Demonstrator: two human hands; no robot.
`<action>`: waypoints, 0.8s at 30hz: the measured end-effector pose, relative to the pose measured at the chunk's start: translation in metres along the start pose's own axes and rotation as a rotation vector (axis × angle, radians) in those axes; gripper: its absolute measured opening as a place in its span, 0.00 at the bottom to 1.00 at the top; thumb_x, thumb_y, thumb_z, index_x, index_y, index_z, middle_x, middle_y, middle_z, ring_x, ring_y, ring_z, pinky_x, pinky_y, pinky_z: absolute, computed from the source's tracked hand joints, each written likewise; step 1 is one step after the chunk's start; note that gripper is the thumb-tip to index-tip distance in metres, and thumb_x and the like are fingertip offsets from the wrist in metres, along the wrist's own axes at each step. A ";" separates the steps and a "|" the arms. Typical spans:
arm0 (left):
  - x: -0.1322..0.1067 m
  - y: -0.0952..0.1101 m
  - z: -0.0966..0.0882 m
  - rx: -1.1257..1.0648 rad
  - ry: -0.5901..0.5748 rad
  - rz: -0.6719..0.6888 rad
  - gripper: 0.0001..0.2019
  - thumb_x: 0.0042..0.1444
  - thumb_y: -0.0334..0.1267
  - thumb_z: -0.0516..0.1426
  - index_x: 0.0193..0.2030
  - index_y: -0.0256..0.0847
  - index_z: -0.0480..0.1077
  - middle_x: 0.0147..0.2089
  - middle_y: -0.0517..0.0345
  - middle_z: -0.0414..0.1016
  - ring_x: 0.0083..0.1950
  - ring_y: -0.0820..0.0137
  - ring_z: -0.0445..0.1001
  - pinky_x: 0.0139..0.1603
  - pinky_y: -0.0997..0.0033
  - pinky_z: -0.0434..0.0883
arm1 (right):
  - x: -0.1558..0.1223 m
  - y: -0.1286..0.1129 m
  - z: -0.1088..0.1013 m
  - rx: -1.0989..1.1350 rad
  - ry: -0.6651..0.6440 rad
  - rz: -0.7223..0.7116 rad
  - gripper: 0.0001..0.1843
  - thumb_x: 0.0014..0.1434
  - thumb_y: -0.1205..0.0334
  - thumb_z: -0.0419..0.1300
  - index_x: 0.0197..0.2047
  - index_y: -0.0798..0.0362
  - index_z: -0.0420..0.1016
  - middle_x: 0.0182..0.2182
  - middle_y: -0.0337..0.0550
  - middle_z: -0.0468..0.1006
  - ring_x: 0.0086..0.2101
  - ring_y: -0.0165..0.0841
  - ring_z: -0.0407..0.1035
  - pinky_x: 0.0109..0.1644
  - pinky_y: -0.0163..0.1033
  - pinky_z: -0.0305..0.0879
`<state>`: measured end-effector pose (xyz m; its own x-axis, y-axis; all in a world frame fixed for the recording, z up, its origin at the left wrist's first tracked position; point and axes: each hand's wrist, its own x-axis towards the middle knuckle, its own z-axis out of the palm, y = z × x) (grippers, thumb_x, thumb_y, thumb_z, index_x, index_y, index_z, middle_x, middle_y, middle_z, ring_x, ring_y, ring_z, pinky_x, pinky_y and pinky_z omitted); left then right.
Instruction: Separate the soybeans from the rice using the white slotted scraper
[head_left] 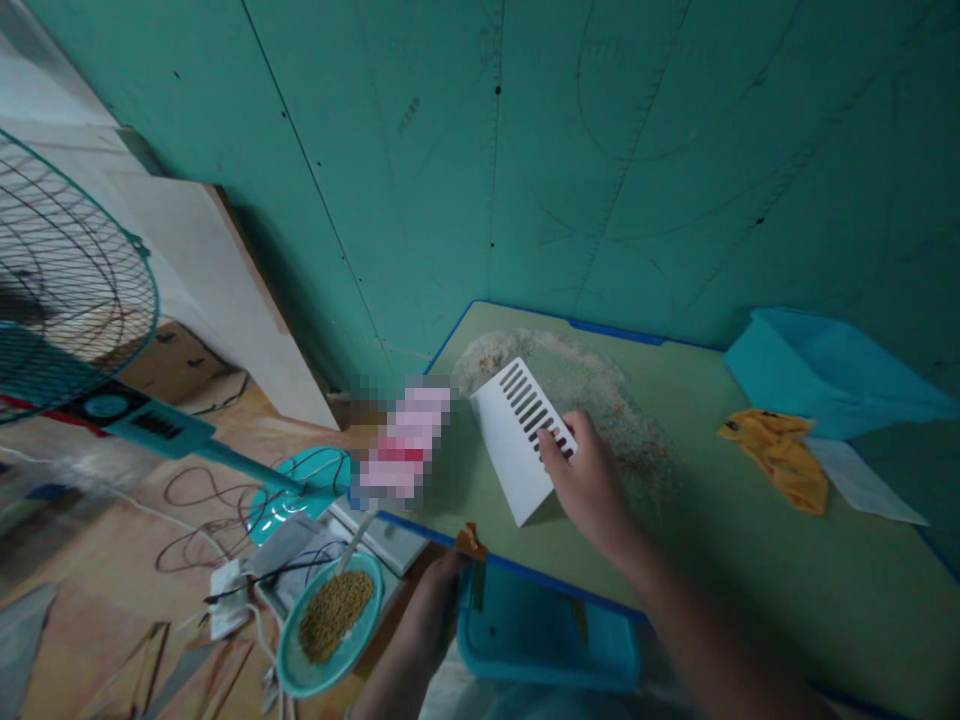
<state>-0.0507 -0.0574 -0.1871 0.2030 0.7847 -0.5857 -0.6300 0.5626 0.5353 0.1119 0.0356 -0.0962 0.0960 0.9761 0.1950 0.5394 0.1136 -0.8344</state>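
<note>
My right hand (592, 485) grips a white plastic scraper (517, 440) with slots near its top, held against the green table (750, 560). Behind the scraper, scattered grain (592, 390) lies spread over the table. My left hand (435, 610) is closed on the rim of a teal tray (547, 630) held just below the table's near edge. A teal bowl (330, 625) of brownish grain with a spoon in it sits lower left on the floor.
A teal bin (832, 370) stands at the table's far right, with an orange cloth (780, 455) and white paper (862, 480) beside it. A standing fan (67, 300) is on the left, cables and boards on the floor. A teal wall rises behind.
</note>
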 end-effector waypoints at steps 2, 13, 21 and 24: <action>0.001 0.000 -0.001 0.000 -0.003 0.000 0.11 0.49 0.38 0.57 0.37 0.36 0.76 0.32 0.50 0.83 0.42 0.56 0.78 0.47 0.59 0.71 | 0.001 0.004 -0.006 -0.019 0.022 0.011 0.07 0.56 0.58 0.51 0.32 0.50 0.56 0.24 0.39 0.69 0.24 0.35 0.67 0.26 0.37 0.58; 0.007 -0.002 0.002 0.001 -0.005 -0.014 0.13 0.47 0.36 0.58 0.40 0.36 0.75 0.38 0.49 0.82 0.45 0.54 0.77 0.50 0.56 0.70 | 0.002 0.026 -0.040 -0.085 0.107 0.080 0.10 0.55 0.53 0.53 0.31 0.50 0.58 0.23 0.39 0.69 0.22 0.36 0.67 0.25 0.38 0.59; 0.013 -0.006 0.000 -0.011 0.036 0.008 0.19 0.41 0.37 0.61 0.42 0.34 0.73 0.41 0.46 0.81 0.49 0.51 0.74 0.49 0.57 0.70 | 0.000 0.039 -0.058 -0.012 0.140 0.119 0.12 0.53 0.51 0.55 0.32 0.51 0.60 0.23 0.39 0.70 0.22 0.36 0.69 0.26 0.40 0.62; 0.014 -0.007 0.002 -0.011 0.061 -0.004 0.19 0.40 0.36 0.61 0.42 0.34 0.73 0.41 0.46 0.81 0.49 0.50 0.74 0.48 0.55 0.71 | -0.001 0.037 -0.059 0.049 0.148 0.120 0.14 0.53 0.50 0.56 0.31 0.51 0.60 0.23 0.38 0.69 0.22 0.35 0.68 0.26 0.39 0.63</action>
<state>-0.0415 -0.0498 -0.1980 0.1594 0.7647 -0.6244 -0.6375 0.5626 0.5263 0.1811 0.0284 -0.0973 0.2812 0.9457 0.1631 0.4755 0.0103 -0.8797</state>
